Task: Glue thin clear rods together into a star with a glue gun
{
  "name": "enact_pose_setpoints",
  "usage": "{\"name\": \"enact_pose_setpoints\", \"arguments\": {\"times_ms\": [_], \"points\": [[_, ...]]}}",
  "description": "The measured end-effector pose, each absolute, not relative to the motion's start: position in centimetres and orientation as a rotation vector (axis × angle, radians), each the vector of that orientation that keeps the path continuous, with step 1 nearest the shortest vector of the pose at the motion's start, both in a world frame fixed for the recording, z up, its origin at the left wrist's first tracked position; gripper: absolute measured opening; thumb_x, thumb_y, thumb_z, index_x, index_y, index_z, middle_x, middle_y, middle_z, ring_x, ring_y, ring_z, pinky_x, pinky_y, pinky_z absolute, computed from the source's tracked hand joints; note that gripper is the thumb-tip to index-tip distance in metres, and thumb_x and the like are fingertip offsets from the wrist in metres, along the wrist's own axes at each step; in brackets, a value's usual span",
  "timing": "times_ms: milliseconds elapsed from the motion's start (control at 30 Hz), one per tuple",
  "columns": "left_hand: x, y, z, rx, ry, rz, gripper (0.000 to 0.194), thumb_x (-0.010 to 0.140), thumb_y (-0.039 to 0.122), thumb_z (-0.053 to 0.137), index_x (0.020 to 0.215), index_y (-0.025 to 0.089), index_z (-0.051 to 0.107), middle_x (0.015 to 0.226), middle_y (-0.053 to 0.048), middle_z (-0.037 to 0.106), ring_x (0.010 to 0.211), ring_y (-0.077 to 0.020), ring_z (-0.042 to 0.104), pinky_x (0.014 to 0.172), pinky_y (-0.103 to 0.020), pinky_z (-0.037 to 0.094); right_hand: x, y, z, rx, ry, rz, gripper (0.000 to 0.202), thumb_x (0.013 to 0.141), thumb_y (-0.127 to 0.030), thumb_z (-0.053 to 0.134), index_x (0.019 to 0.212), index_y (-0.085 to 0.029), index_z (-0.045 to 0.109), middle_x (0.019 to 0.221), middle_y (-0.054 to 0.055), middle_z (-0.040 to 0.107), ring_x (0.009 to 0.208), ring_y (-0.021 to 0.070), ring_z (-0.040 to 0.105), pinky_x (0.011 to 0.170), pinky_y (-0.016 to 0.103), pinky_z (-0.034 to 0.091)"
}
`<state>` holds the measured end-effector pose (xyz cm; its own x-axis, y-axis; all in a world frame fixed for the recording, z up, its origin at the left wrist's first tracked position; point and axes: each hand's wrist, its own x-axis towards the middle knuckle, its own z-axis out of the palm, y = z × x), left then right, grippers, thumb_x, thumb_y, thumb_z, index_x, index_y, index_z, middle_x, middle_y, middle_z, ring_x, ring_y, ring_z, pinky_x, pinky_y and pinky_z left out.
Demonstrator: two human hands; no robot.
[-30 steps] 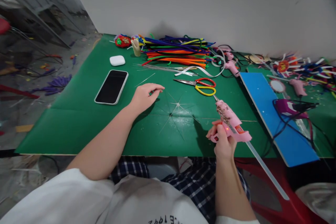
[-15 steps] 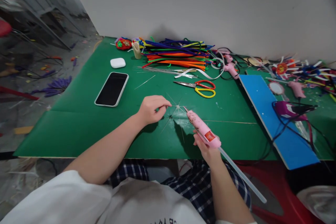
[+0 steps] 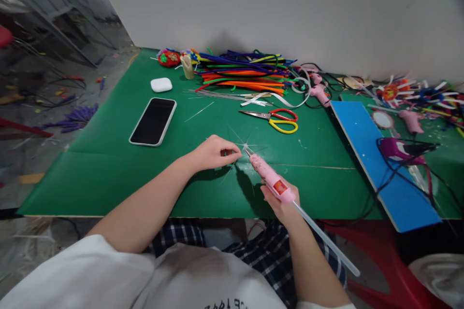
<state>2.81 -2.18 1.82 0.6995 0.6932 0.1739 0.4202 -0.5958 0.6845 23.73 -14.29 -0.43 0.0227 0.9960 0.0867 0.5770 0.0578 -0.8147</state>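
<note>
Thin wires spread like a star (image 3: 245, 146) over the green table. My left hand (image 3: 218, 152) is at the star's left side, thumb and forefinger pinched on one of its wires. In my right hand (image 3: 284, 203) is a pink glue gun (image 3: 270, 175), its metal nozzle at the whitish centre of the star. A clear glue stick (image 3: 326, 240) sticks out of the gun's rear. Behind the star lie scissors (image 3: 268, 115) with one red and one yellow handle.
On the green table (image 3: 108, 174) are a phone (image 3: 153, 122), a white case (image 3: 161, 85), loose wires (image 3: 232, 96) and colourful pipe cleaners (image 3: 246, 75). A blue board (image 3: 384, 164) with a purple device (image 3: 398, 151) and cables lies at the right.
The glue gun in my right hand has moved left, its nozzle now at the star's centre. My left hand has shifted slightly right and down along the wires.
</note>
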Motion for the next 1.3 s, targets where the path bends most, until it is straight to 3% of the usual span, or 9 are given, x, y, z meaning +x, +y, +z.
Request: {"name": "enact_pose_setpoints", "arguments": {"times_ms": [233,867,1300], "points": [[3.04,-2.09,1.73,2.284,0.824,0.574,0.024,0.079,0.033,0.051,0.081,0.015,0.067,0.059,0.0,0.062,0.047,-0.0056,0.047,0.049,-0.015,0.034,23.0,-14.35,-0.16,-1.591,-1.488,0.819,0.022,0.07,-0.039,0.057,0.078,-0.019,0.062,0.06,0.001,0.06,0.045,0.0107,0.051,0.044,0.022,0.044],[3.09,-2.21,1.72,2.251,0.805,0.589,0.021,0.079,0.029,0.051,0.076,0.014,0.066,0.058,0.0,0.061,0.05,-0.0063,0.049,0.051,-0.016,0.036,23.07,-14.29,-0.48,-1.624,-1.422,0.823,0.021,0.069,-0.04,0.058,0.076,-0.02,0.063,0.062,0.001,0.062,0.043,0.0116,0.05,0.043,0.025,0.045],[3.08,-2.2,1.78,2.222,0.8,0.608,0.021,0.079,0.029,0.052,0.076,0.014,0.066,0.06,0.0,0.062,0.05,-0.0064,0.05,0.051,-0.016,0.037,23.11,-14.3,-0.55,-1.664,-1.403,0.825,0.027,0.069,-0.046,0.058,0.069,-0.019,0.06,0.051,0.0,0.057,0.043,0.0134,0.052,0.046,0.026,0.045]]}}
